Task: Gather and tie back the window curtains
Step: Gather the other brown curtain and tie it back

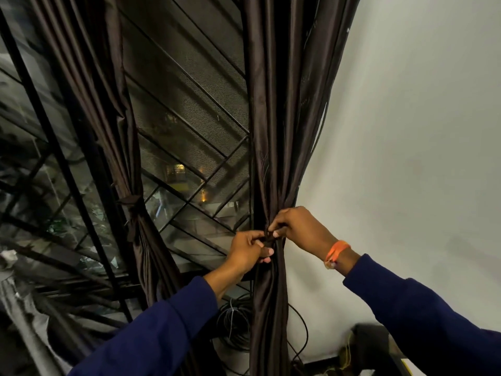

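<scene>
A: Watching from the sleeves outward, what worries you first?

B: The knot. The left hand has its fingers curled round the bunched right curtain and pinches one end of the tie strip; the right hand pinches the other end just above it. Both grips are small fingertip pinches on a thin dark band.

A: So it could slip?

B: I'd judge so. The fabric looks smooth and glossy, so if either pinch eases before the knot is snug, the band could slide down and the gathered folds could fan out again. Pulling unevenly could also leave the knot lopsided.

A: Anything underfoot?

B: Coiled cables lie on the floor just behind the curtain's lower hem; the hem could snag on them.

A: And the curtain itself?

B: Dark brown, with a satin sheen and long vertical pleats, cinched to a narrow waist at the hands and hanging against the white wall. Farther off, the left curtain is already tied, its band pinching it in front of the window grille.
</scene>
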